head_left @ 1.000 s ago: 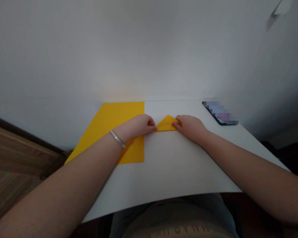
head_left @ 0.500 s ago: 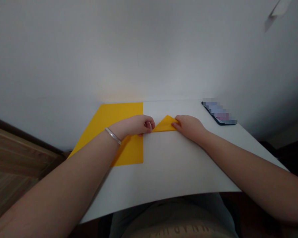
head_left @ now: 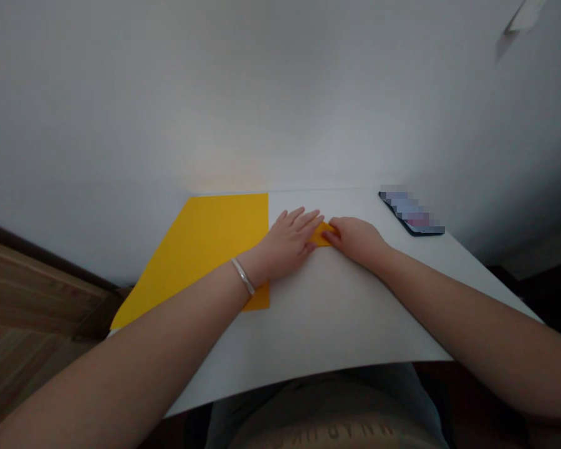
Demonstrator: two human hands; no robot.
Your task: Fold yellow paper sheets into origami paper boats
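Observation:
A small folded piece of yellow paper [head_left: 321, 235] lies on the white table [head_left: 336, 312], mostly hidden under my hands. My left hand [head_left: 290, 240] lies flat on it with fingers stretched out, a silver bracelet [head_left: 243, 276] on the wrist. My right hand [head_left: 355, 239] has its fingers curled, and the fingertips press down on the paper's right end. A large flat sheet of yellow paper [head_left: 206, 243] lies to the left, partly under my left forearm.
A dark phone [head_left: 411, 213] lies at the table's far right corner. The table backs onto a pale wall. A wooden floor [head_left: 23, 312] shows to the left beyond the table edge.
My left hand has opened from a curled pinch at the folded paper's left tip and slid right, flat over the paper. The right hand has stayed in place.

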